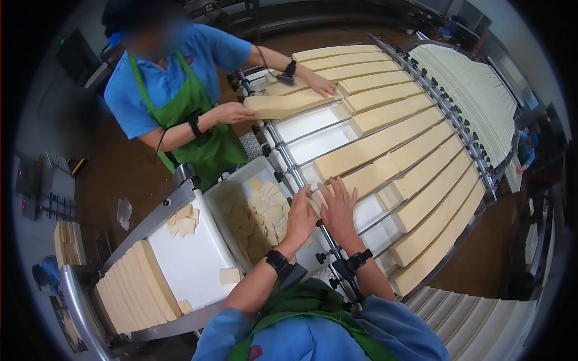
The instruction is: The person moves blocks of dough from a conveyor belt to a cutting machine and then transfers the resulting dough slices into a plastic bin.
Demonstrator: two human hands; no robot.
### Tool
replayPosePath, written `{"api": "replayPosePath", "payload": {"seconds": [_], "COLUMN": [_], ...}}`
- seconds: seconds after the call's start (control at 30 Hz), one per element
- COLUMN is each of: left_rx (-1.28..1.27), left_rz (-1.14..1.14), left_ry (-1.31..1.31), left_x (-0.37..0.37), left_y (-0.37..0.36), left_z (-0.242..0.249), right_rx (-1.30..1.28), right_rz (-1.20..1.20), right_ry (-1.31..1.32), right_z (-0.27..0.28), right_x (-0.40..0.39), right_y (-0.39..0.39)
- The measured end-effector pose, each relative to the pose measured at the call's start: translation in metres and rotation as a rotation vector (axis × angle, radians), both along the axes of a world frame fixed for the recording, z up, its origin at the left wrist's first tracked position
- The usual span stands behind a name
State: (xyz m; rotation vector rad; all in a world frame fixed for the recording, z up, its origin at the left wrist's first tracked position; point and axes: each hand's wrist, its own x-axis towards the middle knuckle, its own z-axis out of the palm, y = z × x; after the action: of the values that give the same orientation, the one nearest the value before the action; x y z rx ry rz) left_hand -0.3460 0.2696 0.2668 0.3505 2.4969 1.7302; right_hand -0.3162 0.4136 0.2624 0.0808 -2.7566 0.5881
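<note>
My left hand [300,218] and my right hand [341,212] are at the near rail of a lane conveyor. Between them is the near end of a pale yellow stack [314,207] that looks like layered dough sheets. The left hand presses its side, fingers close together. My right hand grips it from the other side, its fingers reaching over the stack. Ahead of my hands a long pale slab [367,179] lies in its lane between metal rods. Across from me, a co-worker's two hands hold another long pale slab [283,105] over the lanes.
A grey bin [212,198] of pale scraps stands left of my hands. Farther left, a white belt [180,256] carries a row of pale slabs [137,286]. A metal rail [289,157] with black knobs edges the lanes. White ridged trays [466,322] are at lower right.
</note>
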Motion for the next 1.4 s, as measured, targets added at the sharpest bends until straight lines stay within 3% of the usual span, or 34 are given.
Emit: {"api": "replayPosePath", "payload": {"seconds": [0.13,0.27,0.43,0.47,0.77,0.93,1.03,1.2,1.3,1.37,1.4], "left_rx": [0.058,0.006,-0.493,-0.491,-0.483,-0.489,-0.471,-0.423,-0.276,-0.040,-0.041], "left_rz": [0.157,0.351,0.453,0.457,0.069,0.006,-0.016,0.044,0.052,0.046,0.037], "left_ry": [0.059,0.066,-0.170,-0.170,-0.215,-0.227,-0.222,-0.063,-0.061,-0.045,-0.041], "left_x": [0.012,0.026,0.050,0.055,0.107,0.124,0.118,0.104,0.090,0.081,0.075], "left_y": [-0.024,-0.077,-0.117,-0.119,-0.108,-0.111,-0.108,-0.088,-0.070,-0.058,-0.053], "left_z": [-0.011,-0.031,-0.069,-0.078,-0.092,-0.095,-0.086,-0.049,-0.018,-0.011,-0.011], "right_rx": [0.179,0.163,0.079,0.103,0.112,0.166,0.408,0.317,0.163,0.139,-0.008], "right_rz": [0.115,0.174,0.164,0.134,0.047,0.011,0.039,-0.018,-0.018,-0.022,-0.063], "right_ry": [0.105,0.122,0.111,0.108,0.135,0.097,-0.030,-0.021,-0.057,0.037,0.090], "right_z": [0.000,-0.010,0.004,0.001,-0.003,-0.005,-0.009,-0.022,-0.011,-0.008,-0.009], "right_x": [-0.001,-0.005,-0.002,-0.002,0.001,-0.001,0.002,0.001,0.008,0.008,0.007], "right_y": [0.000,0.007,0.004,0.004,-0.003,-0.004,0.000,-0.002,-0.007,0.002,0.016]}}
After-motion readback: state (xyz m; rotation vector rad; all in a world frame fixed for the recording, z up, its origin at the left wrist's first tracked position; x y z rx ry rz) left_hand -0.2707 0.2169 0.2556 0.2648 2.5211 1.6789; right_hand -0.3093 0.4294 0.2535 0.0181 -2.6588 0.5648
